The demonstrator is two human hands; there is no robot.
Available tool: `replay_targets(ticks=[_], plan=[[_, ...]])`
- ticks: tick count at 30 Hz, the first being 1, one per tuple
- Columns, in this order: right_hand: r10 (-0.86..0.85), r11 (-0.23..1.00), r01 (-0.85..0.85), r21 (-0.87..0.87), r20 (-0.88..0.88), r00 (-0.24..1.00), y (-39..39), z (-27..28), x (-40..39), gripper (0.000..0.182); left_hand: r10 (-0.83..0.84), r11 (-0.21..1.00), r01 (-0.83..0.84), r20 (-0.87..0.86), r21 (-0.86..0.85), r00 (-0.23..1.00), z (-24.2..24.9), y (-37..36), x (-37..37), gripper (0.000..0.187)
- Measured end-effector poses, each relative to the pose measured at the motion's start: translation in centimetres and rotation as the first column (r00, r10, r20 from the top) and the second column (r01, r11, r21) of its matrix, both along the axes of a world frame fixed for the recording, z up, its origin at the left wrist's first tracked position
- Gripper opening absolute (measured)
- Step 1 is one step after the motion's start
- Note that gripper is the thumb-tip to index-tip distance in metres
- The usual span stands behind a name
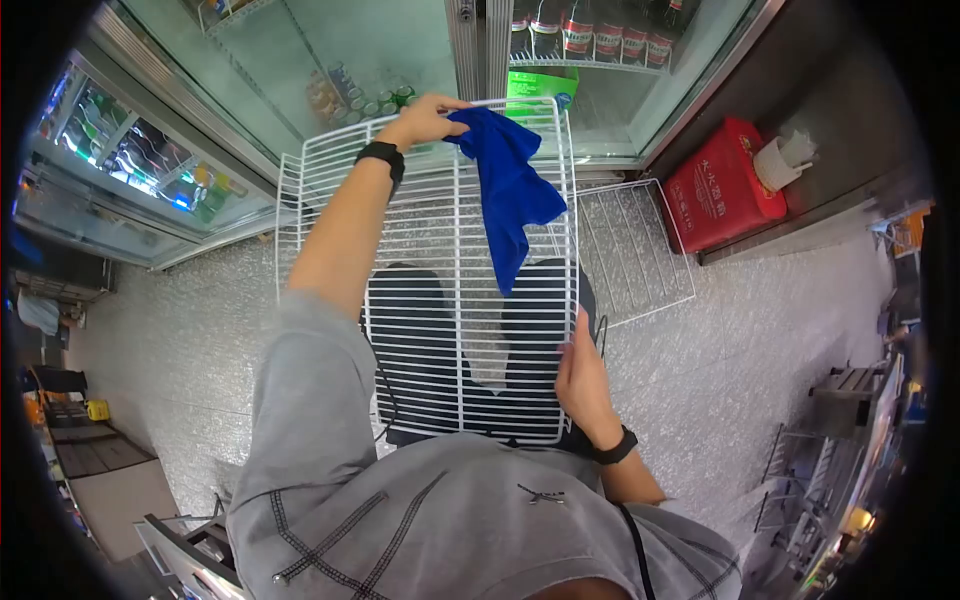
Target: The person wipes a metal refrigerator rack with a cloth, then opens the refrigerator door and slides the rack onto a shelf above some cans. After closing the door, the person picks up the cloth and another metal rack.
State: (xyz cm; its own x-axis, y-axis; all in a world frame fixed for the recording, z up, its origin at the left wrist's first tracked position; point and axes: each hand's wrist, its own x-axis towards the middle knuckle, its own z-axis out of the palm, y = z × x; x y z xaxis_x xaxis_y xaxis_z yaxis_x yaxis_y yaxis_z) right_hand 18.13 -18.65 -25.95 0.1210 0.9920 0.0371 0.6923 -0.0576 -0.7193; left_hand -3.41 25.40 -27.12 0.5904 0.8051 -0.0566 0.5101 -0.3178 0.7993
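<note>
A white wire rack [458, 340] lies across my lap, its far end raised toward the open fridge. At the rack's far edge my left hand [428, 120] is closed on a blue cloth [505, 185], which hangs down over the wires toward the right side. My right hand [585, 385] grips the rack's right edge near my body, with its fingers wrapped around the frame.
A second wire rack [640, 250] is on the floor at the right, beside a red box [722, 188]. Ahead, the fridge holds cans [372, 103] and bottles [607, 42]. A metal stool [850, 392] stands far right.
</note>
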Motion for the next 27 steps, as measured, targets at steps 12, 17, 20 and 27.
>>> replay_targets(ticks=[12, 17, 20, 27], plan=[[-0.083, 0.985, 0.127, -0.113, 0.328, 0.941, -1.2, -3.9, 0.5, 0.058, 0.088, 0.994, -0.070, -0.246, 0.079, 0.965, -11.3, -3.3, 4.0, 0.041], [-0.101, 0.981, 0.146, -0.127, 0.307, 0.946, -0.9, -4.2, 0.3, 0.058, 0.185, 0.889, -0.046, -0.266, 0.456, 0.946, -12.4, -4.7, 5.8, 0.057], [-0.102, 0.990, 0.131, -0.055, 0.370, 0.924, -1.1, -4.8, 0.6, 0.057, 0.049, 0.953, 0.039, -0.280, 0.301, 0.959, -10.6, -5.8, 9.1, 0.068], [-0.097, 0.990, 0.124, -0.073, 0.296, 0.950, -1.3, -5.6, 1.4, 0.057, 0.009, 0.957, 0.171, -0.614, 0.234, 0.790, -7.6, -13.1, 11.7, 0.074]])
